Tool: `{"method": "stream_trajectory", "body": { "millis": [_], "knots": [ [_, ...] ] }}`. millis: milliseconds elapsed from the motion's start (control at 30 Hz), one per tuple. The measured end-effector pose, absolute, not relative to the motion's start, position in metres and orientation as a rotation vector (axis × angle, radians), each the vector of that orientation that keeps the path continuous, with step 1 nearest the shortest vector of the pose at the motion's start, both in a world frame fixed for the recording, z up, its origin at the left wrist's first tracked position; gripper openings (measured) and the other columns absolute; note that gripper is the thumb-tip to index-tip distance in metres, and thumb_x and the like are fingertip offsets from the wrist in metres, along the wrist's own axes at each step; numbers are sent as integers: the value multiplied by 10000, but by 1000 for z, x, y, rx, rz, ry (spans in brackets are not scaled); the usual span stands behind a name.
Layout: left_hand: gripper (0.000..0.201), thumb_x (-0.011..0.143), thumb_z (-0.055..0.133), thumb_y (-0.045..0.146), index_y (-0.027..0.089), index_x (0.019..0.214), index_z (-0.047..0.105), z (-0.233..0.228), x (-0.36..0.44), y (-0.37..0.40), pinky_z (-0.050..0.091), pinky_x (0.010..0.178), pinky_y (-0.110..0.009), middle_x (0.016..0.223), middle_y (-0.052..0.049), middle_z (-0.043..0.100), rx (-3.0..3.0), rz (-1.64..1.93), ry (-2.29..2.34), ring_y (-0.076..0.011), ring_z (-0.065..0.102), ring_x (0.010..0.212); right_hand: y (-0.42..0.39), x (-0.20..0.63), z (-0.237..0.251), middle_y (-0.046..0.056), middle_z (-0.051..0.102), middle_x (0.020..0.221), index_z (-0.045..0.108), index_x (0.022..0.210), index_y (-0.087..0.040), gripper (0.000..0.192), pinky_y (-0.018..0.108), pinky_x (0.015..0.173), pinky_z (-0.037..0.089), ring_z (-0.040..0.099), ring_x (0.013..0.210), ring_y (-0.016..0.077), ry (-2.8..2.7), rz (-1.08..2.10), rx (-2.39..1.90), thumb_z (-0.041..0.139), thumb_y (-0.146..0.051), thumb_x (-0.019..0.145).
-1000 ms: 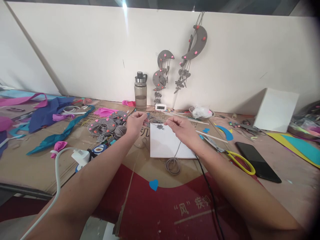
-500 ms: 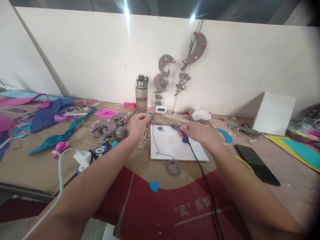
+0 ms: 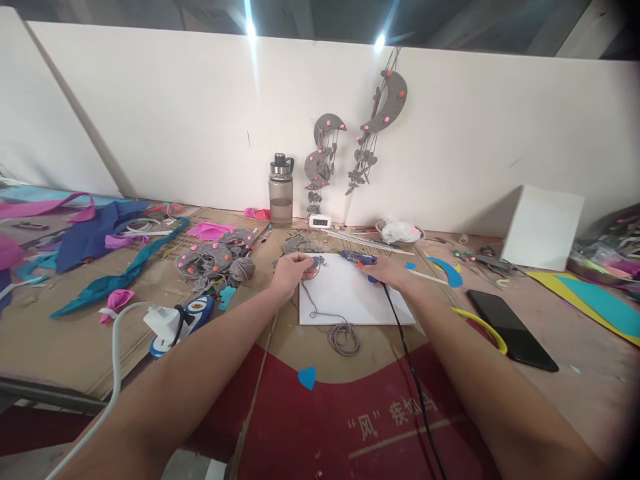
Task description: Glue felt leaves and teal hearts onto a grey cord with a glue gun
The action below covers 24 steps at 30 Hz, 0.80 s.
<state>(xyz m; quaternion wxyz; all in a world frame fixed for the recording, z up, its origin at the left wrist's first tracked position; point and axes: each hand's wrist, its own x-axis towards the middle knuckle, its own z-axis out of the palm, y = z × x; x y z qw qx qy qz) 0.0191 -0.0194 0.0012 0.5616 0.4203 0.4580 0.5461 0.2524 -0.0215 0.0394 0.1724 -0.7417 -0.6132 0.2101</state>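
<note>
My left hand [image 3: 291,275] is closed in a pinch at the left edge of a white board [image 3: 345,303], with grey yarn [image 3: 313,303] running down from its fingertips to a loose coil [image 3: 345,339]. A small grey cut-out [image 3: 321,261] lies right by those fingertips; whether they touch it I cannot tell. My right hand [image 3: 393,272] is wrapped round a blue glue gun [image 3: 359,257] with an orange trigger, held over the board's far right part. The gun's nozzle points left, and its black cord [image 3: 407,353] trails toward me.
Behind the board lies a grey crescent [image 3: 297,244]. A water bottle [image 3: 281,193] and small clock [image 3: 320,221] stand by the wall. Left are pompom-dotted grey pieces [image 3: 205,261] and a power strip [image 3: 193,319]; right, a phone [image 3: 510,330]. A blue heart [image 3: 307,378] lies in front.
My left hand has come down and slightly right, from above the board's corner to beside the grey cut-out. My right hand has turned the glue gun so its nozzle end shows more.
</note>
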Motion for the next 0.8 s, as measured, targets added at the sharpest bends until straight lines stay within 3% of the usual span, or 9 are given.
{"method": "stream_trajectory", "body": {
  "millis": [133, 267, 367, 567, 667, 800],
  "knots": [
    [127, 674, 724, 177, 116, 690, 614, 0, 19, -19, 537, 576, -261, 604, -34, 634, 998, 1284, 1081, -135, 644, 570, -24, 246, 44, -8, 522, 496, 554, 650, -161, 180, 213, 408, 367, 480, 422, 100, -1602, 670, -2025, 601, -311, 737],
    [189, 653, 747, 238, 121, 710, 610, 2, 15, -16, 529, 562, -264, 611, -42, 637, 934, 1305, 1059, -139, 641, 569, -26, 231, 50, 27, 619, 720, 550, 790, -160, 122, 192, 498, 452, 566, 563, 96, -1514, 640, -1851, 511, -274, 776],
    [237, 621, 767, 270, 120, 707, 604, 7, 10, -13, 510, 562, -245, 633, -38, 634, 891, 1379, 996, -129, 641, 583, -33, 218, 56, 38, 641, 920, 546, 919, -173, 185, 212, 592, 514, 618, 676, 107, -1495, 632, -1626, 502, -278, 772],
    [305, 571, 792, 331, 141, 702, 594, 21, 0, -12, 436, 507, -206, 648, -12, 618, 883, 1484, 966, -125, 633, 610, -52, 193, 58, 36, 565, 1062, 471, 1079, -198, 341, 298, 677, 588, 619, 826, 134, -1538, 722, -1207, 538, -283, 756],
    [312, 574, 784, 351, 144, 718, 599, 28, -1, -15, 401, 485, -192, 671, -12, 625, 873, 1504, 976, -122, 630, 619, -58, 184, 54, 40, 534, 1058, 420, 1133, -215, 373, 314, 617, 595, 609, 839, 145, -1583, 775, -1036, 522, -304, 784],
    [300, 594, 766, 351, 141, 744, 612, 33, -1, -18, 375, 475, -184, 698, -19, 633, 867, 1543, 995, -116, 623, 625, -65, 180, 52, 14, 561, 920, 406, 1137, -210, 324, 309, 576, 543, 577, 663, 120, -1711, 699, -1046, 471, -283, 827]
  ]
}}
